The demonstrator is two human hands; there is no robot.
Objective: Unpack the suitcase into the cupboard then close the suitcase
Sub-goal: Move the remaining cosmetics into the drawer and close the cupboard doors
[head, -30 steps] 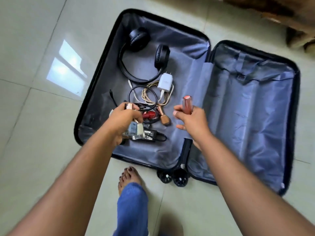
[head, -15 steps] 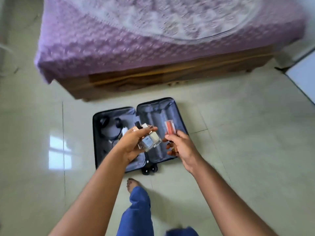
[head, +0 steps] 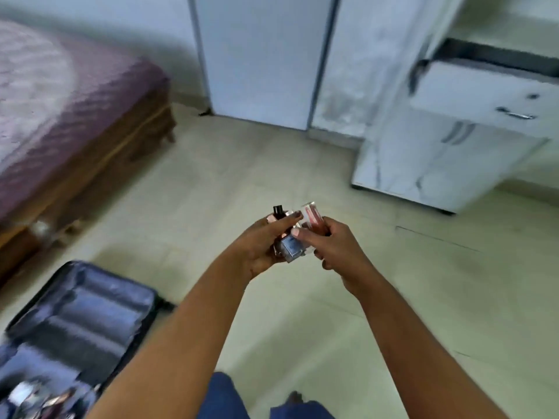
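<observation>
At the very bottom edge, blue trouser legs (head: 223, 397) and a toe are cut off by the frame. To the lower left the suitcase (head: 75, 322) lies open on the floor (head: 423, 297), its grey lining smeared by motion; a few small things remain in its near corner, too blurred to name. Half a second ago the case lay straight ahead with the bed behind it; now it sits off to the left and the cupboard has come into sight on the right.

Both forearms reach forward and meet above the middle of the floor. The left hand (head: 260, 246) has its fingers curled round a cluster of small bottles (head: 289, 249): a squarish clear one low in the palm, a black cap standing up at the top. Their long axes run roughly upright, caps pointing away from the camera; how many there are cannot be made out. The right hand (head: 332, 246) pinches a pink tube (head: 313, 219), upright with its clear end uppermost, its lower part hidden behind the fingers. The two hands touch or nearly touch, closer than before.

Farther off, the bed (head: 69, 116) with a purple cover fills the left. At the far right stands the white cupboard (head: 423, 164), a drawer (head: 484, 98) pulled out; beyond, pale door panels (head: 260, 55).
</observation>
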